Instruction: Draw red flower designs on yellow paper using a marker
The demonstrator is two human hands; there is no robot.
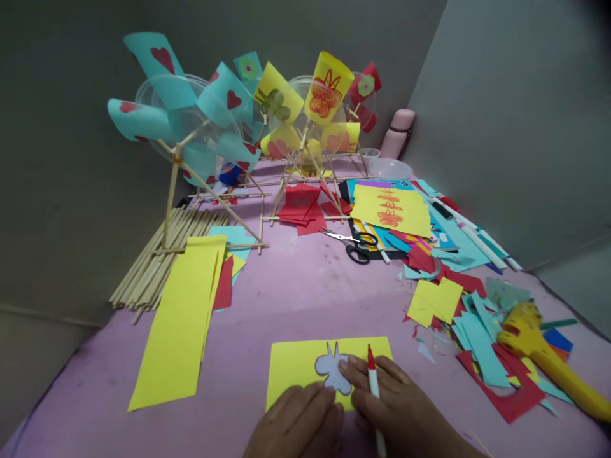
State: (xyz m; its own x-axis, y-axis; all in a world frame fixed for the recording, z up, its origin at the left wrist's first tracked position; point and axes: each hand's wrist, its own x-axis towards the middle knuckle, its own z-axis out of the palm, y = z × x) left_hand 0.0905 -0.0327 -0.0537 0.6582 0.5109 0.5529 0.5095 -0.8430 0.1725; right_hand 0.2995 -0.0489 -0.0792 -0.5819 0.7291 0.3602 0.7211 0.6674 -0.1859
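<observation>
A yellow paper sheet (pixel 296 364) lies on the pink table near the front edge. On it rests a pale blue-grey cut-out shape (pixel 331 370) with two ear-like points. My left hand (pixel 298 423) lies flat with its fingertips pressing on the cut-out's lower edge. My right hand (pixel 398 407) is closed around a red-tipped marker (pixel 373 381), whose tip sits at the cut-out's right side. Both wrists run off the bottom of the view.
Long yellow strips (pixel 176 331) and a bundle of wooden sticks (pixel 147 267) lie at left. Paper-cup pinwheel structures (pixel 200 121) stand at the back. Scissors (pixel 356 245), stacked coloured paper (pixel 391 210), markers (pixel 472 238), paper scraps (pixel 477 337) and a yellow glue gun (pixel 544 356) fill the right.
</observation>
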